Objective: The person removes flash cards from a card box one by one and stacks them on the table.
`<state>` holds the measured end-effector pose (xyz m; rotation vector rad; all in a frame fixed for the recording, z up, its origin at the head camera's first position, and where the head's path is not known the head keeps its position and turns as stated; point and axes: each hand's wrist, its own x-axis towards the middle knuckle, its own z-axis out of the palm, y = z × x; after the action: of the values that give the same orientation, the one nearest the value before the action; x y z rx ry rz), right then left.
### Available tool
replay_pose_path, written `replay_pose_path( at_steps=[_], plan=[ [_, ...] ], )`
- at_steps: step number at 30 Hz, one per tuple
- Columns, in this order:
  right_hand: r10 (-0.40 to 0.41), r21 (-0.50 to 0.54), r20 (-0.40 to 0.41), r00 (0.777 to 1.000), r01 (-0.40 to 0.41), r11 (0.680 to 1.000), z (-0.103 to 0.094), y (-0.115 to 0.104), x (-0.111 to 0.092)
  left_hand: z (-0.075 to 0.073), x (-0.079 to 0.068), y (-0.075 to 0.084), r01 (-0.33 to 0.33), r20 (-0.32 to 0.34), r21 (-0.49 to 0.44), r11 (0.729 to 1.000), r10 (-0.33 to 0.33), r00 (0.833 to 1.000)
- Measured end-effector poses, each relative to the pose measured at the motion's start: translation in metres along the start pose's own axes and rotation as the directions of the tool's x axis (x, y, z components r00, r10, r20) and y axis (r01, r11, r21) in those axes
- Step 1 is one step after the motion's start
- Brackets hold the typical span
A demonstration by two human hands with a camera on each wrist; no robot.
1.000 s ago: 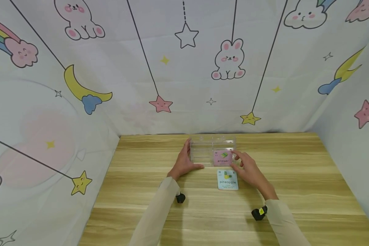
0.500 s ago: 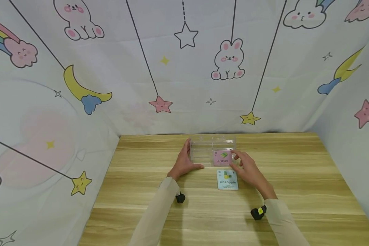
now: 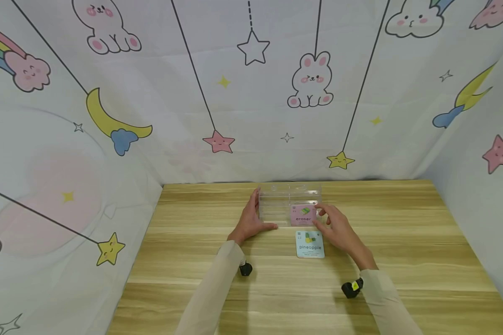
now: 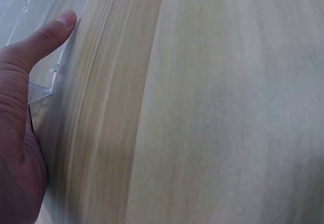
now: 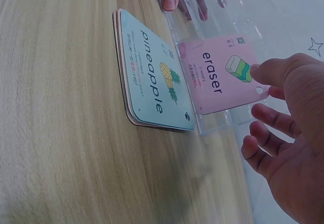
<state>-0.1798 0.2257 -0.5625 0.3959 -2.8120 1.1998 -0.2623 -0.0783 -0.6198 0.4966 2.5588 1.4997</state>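
Observation:
A clear plastic organizer [image 3: 274, 211] with a divider down its middle stands near the back of the table. My left hand [image 3: 250, 222] grips its left end, thumb along the front lower edge and fingers at the side. In its right half a pink flashcard [image 5: 218, 74] with a drawn eraser and the word "eraser" stands up against the front. My right hand [image 3: 338, 229] pinches the pink card at its right side, thumb over the front, the other fingers loosely bent. A pale blue "pineapple" flashcard [image 3: 310, 244] lies just before the organizer, on top of a small stack.
The wood-grain table [image 3: 293, 298] reaches back to a white cloth [image 3: 260, 163] printed with cartoon rabbits, stars and clouds, which hangs behind and at both sides. A black wrist camera [image 3: 245, 269] sits beneath the left wrist, another black camera [image 3: 351, 288] beneath the right.

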Motion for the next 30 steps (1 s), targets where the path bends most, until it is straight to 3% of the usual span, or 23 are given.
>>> replay_pose_path(
  at_steps=[15, 30],
  plan=[
    [-0.028, -0.013, -0.041, 0.999, 0.028, 1.0, -0.0001, -0.001, 0.0025, -0.0015, 0.0001, 0.002, 0.002, 0.002, -0.006, 1.0, -0.002, 1.0],
    [-0.078, 0.068, -0.033, 0.996, 0.08, 0.994, 0.0058, -0.0033, 0.0039, -0.0006, -0.0001, -0.0018, -0.013, -0.006, -0.015, 1.0, 0.013, 1.0]
  ],
)
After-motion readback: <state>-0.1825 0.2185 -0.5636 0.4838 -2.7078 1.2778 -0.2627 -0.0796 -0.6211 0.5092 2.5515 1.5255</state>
